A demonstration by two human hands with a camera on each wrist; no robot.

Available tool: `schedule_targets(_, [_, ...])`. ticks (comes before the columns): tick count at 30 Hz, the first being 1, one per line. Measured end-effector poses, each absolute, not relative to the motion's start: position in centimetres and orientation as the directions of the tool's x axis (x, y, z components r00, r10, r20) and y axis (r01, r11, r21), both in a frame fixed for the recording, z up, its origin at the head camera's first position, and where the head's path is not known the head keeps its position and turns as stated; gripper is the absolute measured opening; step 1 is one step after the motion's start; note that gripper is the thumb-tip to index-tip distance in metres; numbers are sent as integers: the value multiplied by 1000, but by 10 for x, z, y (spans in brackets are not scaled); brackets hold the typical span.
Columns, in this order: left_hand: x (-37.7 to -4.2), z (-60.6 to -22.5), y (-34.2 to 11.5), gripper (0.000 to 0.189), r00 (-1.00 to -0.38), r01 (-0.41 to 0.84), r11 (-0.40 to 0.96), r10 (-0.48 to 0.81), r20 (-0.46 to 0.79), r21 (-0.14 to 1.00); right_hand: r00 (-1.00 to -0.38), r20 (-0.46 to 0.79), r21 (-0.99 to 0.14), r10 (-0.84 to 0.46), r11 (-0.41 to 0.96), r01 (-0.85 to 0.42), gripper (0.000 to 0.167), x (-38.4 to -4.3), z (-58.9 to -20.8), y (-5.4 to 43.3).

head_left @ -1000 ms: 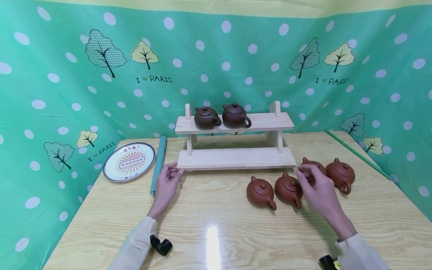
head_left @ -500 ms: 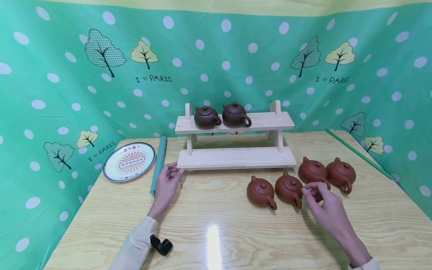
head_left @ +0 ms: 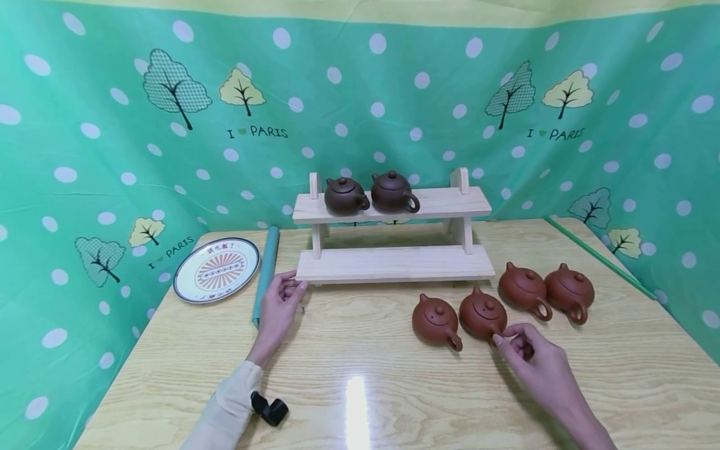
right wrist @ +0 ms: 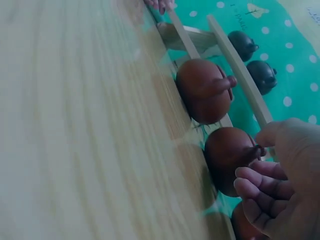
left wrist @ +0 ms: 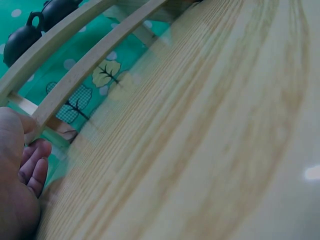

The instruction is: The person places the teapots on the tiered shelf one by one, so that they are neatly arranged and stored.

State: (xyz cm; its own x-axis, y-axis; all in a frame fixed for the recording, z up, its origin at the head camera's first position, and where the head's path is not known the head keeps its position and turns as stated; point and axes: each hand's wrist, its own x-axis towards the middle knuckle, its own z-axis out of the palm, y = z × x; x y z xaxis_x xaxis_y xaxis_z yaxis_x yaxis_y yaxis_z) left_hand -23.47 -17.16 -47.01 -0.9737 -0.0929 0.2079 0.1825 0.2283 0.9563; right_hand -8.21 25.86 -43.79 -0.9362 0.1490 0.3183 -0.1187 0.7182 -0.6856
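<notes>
In the head view, my left hand [head_left: 278,309] holds the left end of the lower board of a two-tier wooden shelf [head_left: 394,264], thumb at its front edge. My right hand [head_left: 534,362] is at the handle of a reddish-brown teapot [head_left: 482,312], thumb and forefinger closing on it; the teapot stands on the table. Another reddish-brown teapot [head_left: 435,320] stands just left of it. Two more, a nearer teapot [head_left: 522,287] and a far-right teapot [head_left: 570,290], stand close together to the right. The right wrist view shows the handle [right wrist: 256,151] between thumb and fingers.
Two dark brown teapots, a left one [head_left: 344,197] and a right one [head_left: 392,192], stand on the upper board. A patterned plate [head_left: 216,270] and a teal roll [head_left: 267,275] lie left of the shelf. A green stick [head_left: 599,256] lies at the table's right edge.
My right hand has moved from the shelf's lower right corner toward me, down to the teapot's handle. My left hand has stayed at the shelf. The teapots have not moved.
</notes>
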Motion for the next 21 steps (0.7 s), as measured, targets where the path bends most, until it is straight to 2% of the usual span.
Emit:
schedule_targets(8, [-234,-469,-172,40,-975,179,230,-90,204,957,-944,290,-682,159,726,-87,14,-81,-442,253])
schedule_targets(21, [-236,-473,-172,38,-973,184,237,-97,211,954,-924,346,-613,163,785,-91,7,-80,-443,253])
